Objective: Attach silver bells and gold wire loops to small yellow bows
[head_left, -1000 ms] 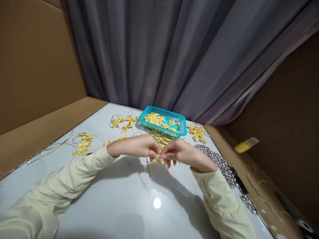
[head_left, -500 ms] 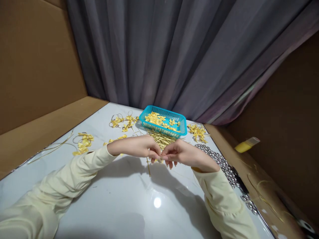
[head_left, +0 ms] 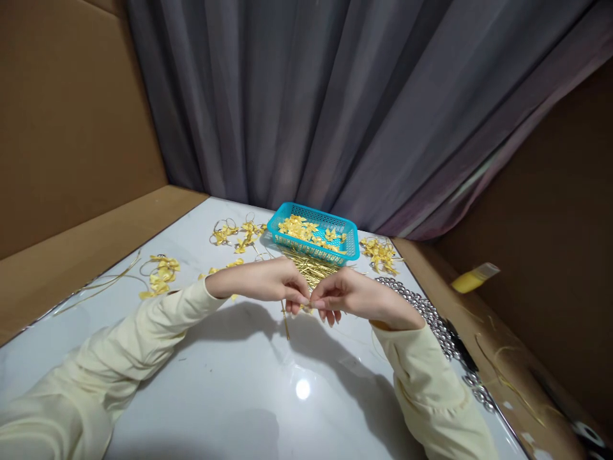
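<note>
A thin gold strip [head_left: 286, 322] hangs down from between the two hands over the middle of the white bench [head_left: 230, 383], its lower end close to or on the glossy surface. A small yellow piece (too hidden to make out) shows just under the fingertips. The left hand [head_left: 268, 281] comes in from the left with its fingers pinched closed on the top of the strip. The right hand [head_left: 352, 295] meets it from the right, thumb and forefinger pressed together on the same spot and the other fingers curled under; the fingertips of the two hands touch. Both arms wear pale cream sleeves [head_left: 143, 332].

Just behind the hands lies a loose heap of gold strips [head_left: 311, 267], running up to the near wall of a turquoise basket [head_left: 352, 246] that holds yellow ribbon bows. More yellow bows [head_left: 160, 276] lie scattered on the left part of the bench, some with wire rings, and another small cluster [head_left: 379, 252] sits right of the basket. Along the right edge of the bench runs a band of silver beads [head_left: 433, 322]. Beyond it, on the brown cardboard, lies a yellow tube [head_left: 472, 279]. A grey curtain [head_left: 335, 102] hangs across the far side.
</note>
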Tool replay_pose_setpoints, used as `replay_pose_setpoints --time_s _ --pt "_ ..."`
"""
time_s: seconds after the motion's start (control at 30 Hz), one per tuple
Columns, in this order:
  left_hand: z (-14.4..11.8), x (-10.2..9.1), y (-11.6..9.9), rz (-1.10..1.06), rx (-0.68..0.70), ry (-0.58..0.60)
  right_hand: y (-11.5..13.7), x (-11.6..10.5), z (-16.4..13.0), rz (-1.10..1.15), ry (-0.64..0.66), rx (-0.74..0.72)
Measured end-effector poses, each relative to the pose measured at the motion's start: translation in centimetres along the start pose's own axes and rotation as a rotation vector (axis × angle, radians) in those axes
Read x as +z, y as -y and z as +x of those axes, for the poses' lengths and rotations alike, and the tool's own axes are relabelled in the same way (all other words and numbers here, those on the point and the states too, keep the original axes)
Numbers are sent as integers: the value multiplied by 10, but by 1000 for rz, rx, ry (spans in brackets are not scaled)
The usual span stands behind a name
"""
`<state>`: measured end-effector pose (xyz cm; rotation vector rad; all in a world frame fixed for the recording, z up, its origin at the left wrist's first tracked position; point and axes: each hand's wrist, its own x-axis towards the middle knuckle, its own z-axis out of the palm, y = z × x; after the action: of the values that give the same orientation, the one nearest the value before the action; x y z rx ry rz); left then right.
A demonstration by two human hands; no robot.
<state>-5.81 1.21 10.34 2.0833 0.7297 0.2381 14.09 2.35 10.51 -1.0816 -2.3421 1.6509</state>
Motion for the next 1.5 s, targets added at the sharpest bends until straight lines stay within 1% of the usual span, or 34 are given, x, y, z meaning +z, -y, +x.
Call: replay_pose_setpoints --time_s 0.23,0.37,0.43,0.6,0.73,0.83,0.97,1.2,1.5 --pt "-2 3 -5 86 21 -75 2 -3 -1 -17 4 -23" --pt "-1 4 -3 133 34 -82 2 -3 1 -23 8 -20" --pt "-1 3 -2 139 41 -66 1 -3 1 -26 13 -23" --pt "-3 -2 -3 87 2 41 0 -2 -2 -26 20 -12" --pt "-3 -6 -3 51 -14 50 0 -1 -3 -18 24 -7" --pt "-3 -7 0 37 3 62 1 -1 -3 -18 24 -9" --pt "-2 -6 2 23 30 56 3 -2 -2 -27 16 -21" --pt "-2 -6 0 14 22 -16 5 -1 -3 -37 -1 0" --pt "-1 -4 0 40 1 -50 11 -1 -5 -61 -36 -14"
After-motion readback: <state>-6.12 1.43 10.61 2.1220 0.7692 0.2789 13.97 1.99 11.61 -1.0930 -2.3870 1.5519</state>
